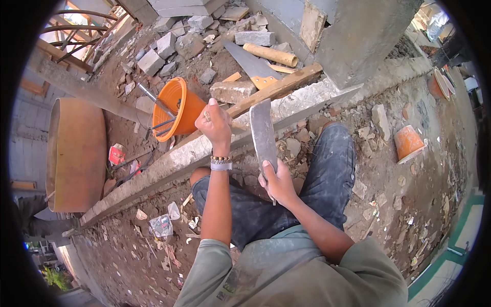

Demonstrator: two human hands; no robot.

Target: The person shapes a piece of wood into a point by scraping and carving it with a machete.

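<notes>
My right hand (279, 180) is closed around the lower end of a broad grey machete (263, 132), its blade pointing up and away from me. My left hand (215, 125) is raised in a fist above the concrete beam, with the thumb up. Whatever its fingers hold, if anything, is too small to make out. Just beyond that hand stands a tilted orange bucket (190, 110) with tools in it, including a metal-shafted hammer-like tool (157, 100). A wooden plank (281, 91) lies along the beam behind the blade.
The low concrete beam (179, 157) crosses in front of my knees. Past it lie a handsaw (250, 61), a yellowish tube (271, 55), a brick (232, 92) and rubble. A rusty drum (79, 153) stands left, near a person's leg (41, 220). At right sits another orange bucket (409, 143).
</notes>
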